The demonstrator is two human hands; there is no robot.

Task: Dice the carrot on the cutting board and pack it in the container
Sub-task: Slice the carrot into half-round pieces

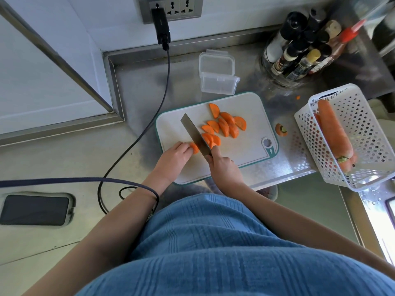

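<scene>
So I'm mid-chop here. My left hand (174, 152) sits at about 7 o'clock on the cutting board (245, 107), fingers curled down and pinching the last stub of carrot (194, 148). My right hand (222, 165) is wrapped tight around the handle of the knife (193, 133), with the blade angled toward 11 o'clock and sitting right against that stub. A loose bunch of half-moon slices (227, 124) lies in the middle of the board, off the blade's 3 o'clock side.

I'd say slicing is nearly done, but these are half-rounds, not dice yet. Next I need to finish the stub, keep my fingertips tucked back, then cross-cut the pile. The container (218, 84) waits open and holding nothing at 12 o'clock, just past the board, lid (215, 61) behind it. Packing comes after.
</scene>
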